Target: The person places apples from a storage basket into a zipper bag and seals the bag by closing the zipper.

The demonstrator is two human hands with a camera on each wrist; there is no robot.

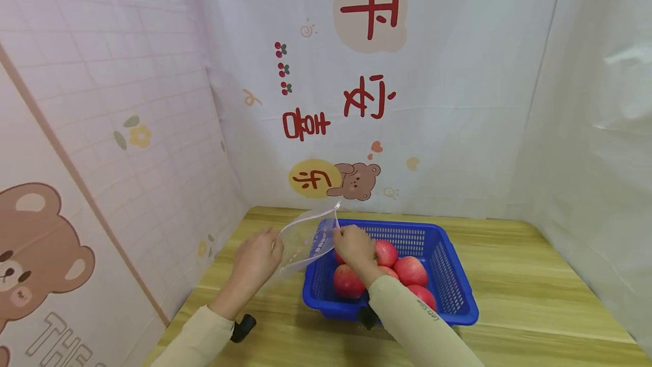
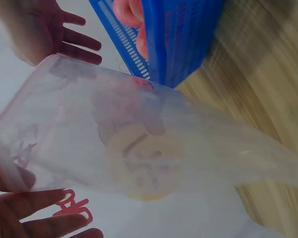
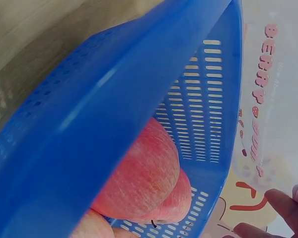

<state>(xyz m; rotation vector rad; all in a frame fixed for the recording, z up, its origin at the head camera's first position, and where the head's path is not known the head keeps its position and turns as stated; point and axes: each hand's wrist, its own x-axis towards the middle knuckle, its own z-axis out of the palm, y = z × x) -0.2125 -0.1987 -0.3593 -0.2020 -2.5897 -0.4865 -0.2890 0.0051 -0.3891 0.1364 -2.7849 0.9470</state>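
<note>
Two hands hold a clear plastic bag (image 1: 305, 239) open above a wooden table (image 1: 535, 276): the left hand (image 1: 260, 256) pinches one edge of the mouth, the right hand (image 1: 354, 245) grips the opposite edge over the near-left corner of a blue basket (image 1: 448, 276). Red apples (image 1: 410, 271) lie heaped inside the basket, just beneath the right wrist. Beyond the table hangs a pale backdrop (image 1: 458, 101) printed with a cartoon bear (image 1: 356, 181) and red characters.
</note>
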